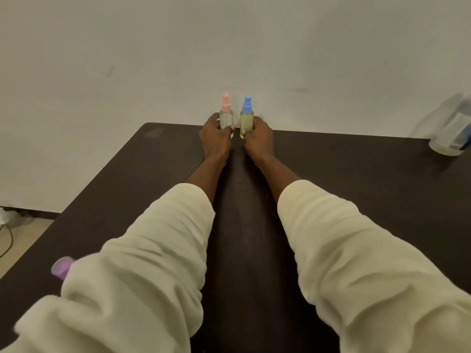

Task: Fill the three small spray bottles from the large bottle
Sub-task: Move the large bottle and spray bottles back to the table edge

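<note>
Two small spray bottles stand upright side by side at the far edge of the dark table [356,200]. My left hand [216,138] grips the pink-capped bottle [226,115], whose body looks clear. My right hand [257,138] grips the blue-capped bottle [246,118], which holds yellowish liquid. The large clear bottle [451,133] stands at the far right of the table with pale liquid at its bottom. A purple object [61,267], partly hidden by my left sleeve, lies near the table's left edge; what it is I cannot tell.
A white wall rises right behind the table's far edge. At the lower left, the floor [15,240] shows with cables on it. Both my arms stretch across the middle of the table.
</note>
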{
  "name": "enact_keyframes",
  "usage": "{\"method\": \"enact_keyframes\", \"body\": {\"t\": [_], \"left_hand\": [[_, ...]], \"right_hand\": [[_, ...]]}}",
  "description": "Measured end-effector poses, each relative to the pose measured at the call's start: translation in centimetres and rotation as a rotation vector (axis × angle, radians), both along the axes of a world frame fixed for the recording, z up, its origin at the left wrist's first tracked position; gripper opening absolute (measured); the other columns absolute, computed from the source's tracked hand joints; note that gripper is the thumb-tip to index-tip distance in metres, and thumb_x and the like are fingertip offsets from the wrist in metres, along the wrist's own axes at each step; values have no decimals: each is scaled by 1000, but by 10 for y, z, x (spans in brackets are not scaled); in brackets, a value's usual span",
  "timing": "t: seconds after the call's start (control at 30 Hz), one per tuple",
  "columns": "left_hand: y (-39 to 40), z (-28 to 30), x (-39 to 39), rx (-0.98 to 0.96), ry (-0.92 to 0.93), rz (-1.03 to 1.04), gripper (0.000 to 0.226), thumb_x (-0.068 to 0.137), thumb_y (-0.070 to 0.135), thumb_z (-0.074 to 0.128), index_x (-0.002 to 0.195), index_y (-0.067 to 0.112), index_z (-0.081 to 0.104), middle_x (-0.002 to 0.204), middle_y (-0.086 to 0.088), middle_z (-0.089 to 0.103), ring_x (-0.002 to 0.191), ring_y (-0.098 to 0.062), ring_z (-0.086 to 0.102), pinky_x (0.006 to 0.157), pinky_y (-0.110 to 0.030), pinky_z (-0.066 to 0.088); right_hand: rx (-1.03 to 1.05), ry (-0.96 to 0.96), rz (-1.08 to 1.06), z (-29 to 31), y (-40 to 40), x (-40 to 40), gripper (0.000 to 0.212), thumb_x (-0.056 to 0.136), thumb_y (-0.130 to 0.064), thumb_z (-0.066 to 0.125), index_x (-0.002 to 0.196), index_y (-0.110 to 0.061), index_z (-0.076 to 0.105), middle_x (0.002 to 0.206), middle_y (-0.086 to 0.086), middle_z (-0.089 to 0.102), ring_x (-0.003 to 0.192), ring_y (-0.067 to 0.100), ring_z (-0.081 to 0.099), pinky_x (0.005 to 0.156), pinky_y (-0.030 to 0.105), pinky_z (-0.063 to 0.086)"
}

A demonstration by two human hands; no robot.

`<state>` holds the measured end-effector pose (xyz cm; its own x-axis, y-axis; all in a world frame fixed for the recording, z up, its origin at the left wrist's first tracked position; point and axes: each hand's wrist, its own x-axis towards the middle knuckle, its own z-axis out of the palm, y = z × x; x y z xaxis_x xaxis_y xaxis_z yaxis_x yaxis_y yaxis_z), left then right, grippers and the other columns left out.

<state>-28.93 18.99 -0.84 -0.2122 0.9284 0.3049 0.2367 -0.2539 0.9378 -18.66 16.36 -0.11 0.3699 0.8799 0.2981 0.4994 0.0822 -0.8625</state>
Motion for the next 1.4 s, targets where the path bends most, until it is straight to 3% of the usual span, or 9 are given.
{"method": "enact_keyframes", "body": {"t": [0.07, 0.2, 0.4, 0.6, 0.8, 0.93, 1.03, 1.17, 1.4], "left_hand": [[13, 0, 3, -42, -7, 14, 30, 84, 12, 77, 107, 18, 58, 91, 11, 60, 80, -8, 61, 73, -20, 50], [29, 1, 6, -42, 42, 10, 26, 84, 12, 77, 97, 20, 57, 80, 20, 55, 70, 4, 54, 56, -6, 38], [36, 1, 7, -23, 70, 28, 27, 84, 17, 80, 109, 11, 71, 90, 5, 66, 82, -11, 63, 72, -21, 51], [38, -3, 7, -72, 104, 61, 49, 82, 22, 82, 123, 6, 62, 103, -2, 63, 93, -17, 59, 78, -23, 45], [11, -1, 5, -73, 128, 82, 38, 81, 16, 78, 111, 9, 57, 94, -1, 57, 82, -14, 54, 65, -16, 39], [-41, 7, 2, -34, 86, 95, 11, 89, 10, 66, 95, 13, 57, 78, 7, 56, 71, -4, 52, 64, -13, 40], [-92, 12, 3, 8, 46, 86, 10, 95, 14, 63, 86, 17, 58, 76, 11, 57, 69, -2, 53, 62, -11, 41], [-186, 20, -4, 5, -73, 66, 15, 95, 19, 65, 81, 21, 59, 75, 11, 61, 66, 4, 56, 60, -10, 43], [-342, 16, -65, 92, -141, 49, 21, 93, 18, 68, 78, 30, 59, 69, 12, 60, 62, 5, 55, 57, -10, 42]], "right_hand": [[0, -3, -16, -1, 11, 3, 17, 92, -11, 56, 108, -8, 61, 101, 7, 65, 89, 20, 58, 74, 26, 43], [-6, -23, -39, -3, 27, 4, 20, 92, -15, 63, 109, -6, 64, 106, 10, 68, 97, 25, 63, 85, 34, 52], [16, -9, -114, -6, 36, 7, 25, 84, -23, 75, 103, -8, 66, 103, 9, 65, 87, 19, 61, 61, 17, 40], [-14, -36, -147, -8, 38, 7, 38, 81, -25, 78, 104, -7, 55, 106, 10, 61, 97, 24, 59, 76, 33, 50], [-66, -4, -113, -5, 14, 4, 54, 79, -22, 79, 121, -3, 49, 123, 14, 50, 106, 26, 54, 84, 33, 49], [-119, 31, -81, 2, -29, 1, 57, 82, -15, 77, 129, -4, 48, 130, 12, 50, 116, 25, 53, 88, 27, 47], [-124, 169, -66, 3, -71, -9, 59, 82, -10, 75, 135, -8, 47, 129, 9, 55, 117, 20, 55, 97, 32, 49], [-14, 252, -83, 5, -152, -30, 25, 83, -2, 67, 103, -14, 59, 96, 2, 62, 88, 15, 61, 75, 26, 53], [-6, 302, -84, 7, -283, -74, 10, 84, 0, 64, 85, -10, 61, 84, 10, 67, 80, 28, 67, 73, 45, 57]]}}
